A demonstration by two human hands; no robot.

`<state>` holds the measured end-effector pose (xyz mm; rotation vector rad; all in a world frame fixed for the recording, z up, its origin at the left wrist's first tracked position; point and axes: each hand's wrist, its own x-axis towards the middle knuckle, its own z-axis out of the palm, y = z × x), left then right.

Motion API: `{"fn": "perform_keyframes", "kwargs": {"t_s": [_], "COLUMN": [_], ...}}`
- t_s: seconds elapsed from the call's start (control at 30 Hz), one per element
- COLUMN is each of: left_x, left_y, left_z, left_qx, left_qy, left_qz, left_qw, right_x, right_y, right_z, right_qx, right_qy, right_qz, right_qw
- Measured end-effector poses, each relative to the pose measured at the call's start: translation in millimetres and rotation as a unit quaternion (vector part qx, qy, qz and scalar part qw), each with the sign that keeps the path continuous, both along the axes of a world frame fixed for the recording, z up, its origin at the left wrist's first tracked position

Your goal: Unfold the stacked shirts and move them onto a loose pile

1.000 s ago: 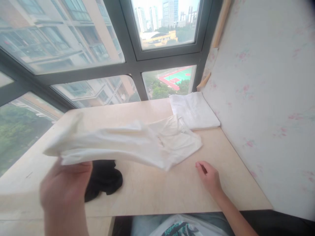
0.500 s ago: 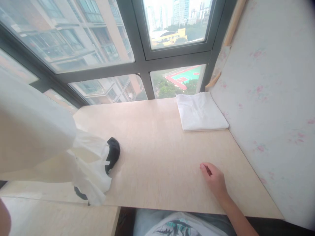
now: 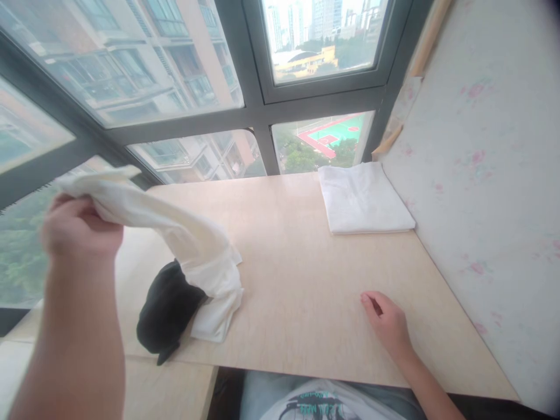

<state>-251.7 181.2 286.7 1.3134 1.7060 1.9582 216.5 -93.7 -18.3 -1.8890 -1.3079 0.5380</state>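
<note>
My left hand [image 3: 85, 227] is closed on a white cloth garment [image 3: 186, 230], raised over the left side of the table. From the fist, the garment hangs in a long fold down to the tabletop, where its lower end rests. Beside and partly under that end lies a rounded black item [image 3: 168, 309], which looks like a cap. My right hand [image 3: 387, 321] rests on the table at the right, its fingers curled together with nothing visible in them.
A folded white cloth [image 3: 367, 201] lies at the back right of the pale wooden table [image 3: 284, 262], against the flowered wall [image 3: 490, 204]. Dark window frames [image 3: 315, 108] stand along the back. Another pale surface [image 3: 166, 388] adjoins at the front left.
My left hand has come into view, drawing the white garment to the left and up. The black item is now mostly uncovered. My right hand has stayed in place on the table.
</note>
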Motion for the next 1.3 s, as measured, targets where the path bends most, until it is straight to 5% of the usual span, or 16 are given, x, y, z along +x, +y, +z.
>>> {"fn": "perform_keyframes", "kwargs": {"t_s": [0.1, 0.17, 0.23, 0.3, 0.37, 0.43, 0.53, 0.6, 0.7, 0.77, 0.83, 0.93, 1.1, 1.3], "left_x": [-6, -10, -14, -17, -17, -9, 22, 55, 117, 160, 198, 239, 255, 249], "left_y": [-36, -68, -97, -118, -128, -132, -130, -124, -109, -97, -88, -82, -83, -82], "left_z": [-64.6, -109.3, -143.3, -161.9, -166.2, -161.6, -155.3, -161.5, -190.8, -218.0, -243.8, -270.2, -282.0, -282.0], "left_qx": [-0.131, -0.215, -0.284, -0.333, -0.344, -0.302, -0.192, -0.156, -0.181, -0.203, -0.213, -0.221, -0.220, -0.224], "left_qy": [0.029, 0.093, 0.148, 0.235, 0.357, 0.454, 0.464, 0.425, 0.332, 0.301, 0.314, 0.344, 0.375, 0.371], "left_qz": [0.076, 0.068, 0.022, -0.051, -0.082, -0.035, 0.030, -0.032, -0.213, -0.329, -0.383, -0.377, -0.377, -0.380], "left_qw": [0.988, 0.970, 0.947, 0.912, 0.865, 0.838, 0.864, 0.891, 0.901, 0.871, 0.842, 0.831, 0.818, 0.817], "right_x": [0, 0, -1, -2, -3, -4, 1, 12, 40, 63, 84, 110, 132, 140], "right_y": [-1, 0, 0, 1, 0, 0, 9, 27, 77, 123, 172, 242, 318, 327], "right_z": [-1.6, -2.1, -1.6, 0.1, 2.6, 5.0, 6.8, 6.9, 8.0, 11.0, 15.4, 21.1, 18.7, 12.2], "right_qx": [0.007, 0.009, 0.008, 0.007, 0.005, -0.002, -0.016, -0.017, 0.019, 0.072, 0.121, 0.121, 0.014, 0.008], "right_qy": [-0.007, -0.010, -0.012, -0.014, -0.016, -0.009, 0.038, 0.073, 0.035, -0.045, -0.119, -0.173, -0.184, -0.189], "right_qz": [-0.003, -0.003, -0.001, 0.001, 0.000, -0.008, -0.032, -0.050, -0.087, -0.106, -0.105, -0.098, -0.081, -0.079], "right_qw": [1.000, 1.000, 1.000, 1.000, 1.000, 1.000, 0.999, 0.996, 0.995, 0.991, 0.980, 0.973, 0.980, 0.979]}}
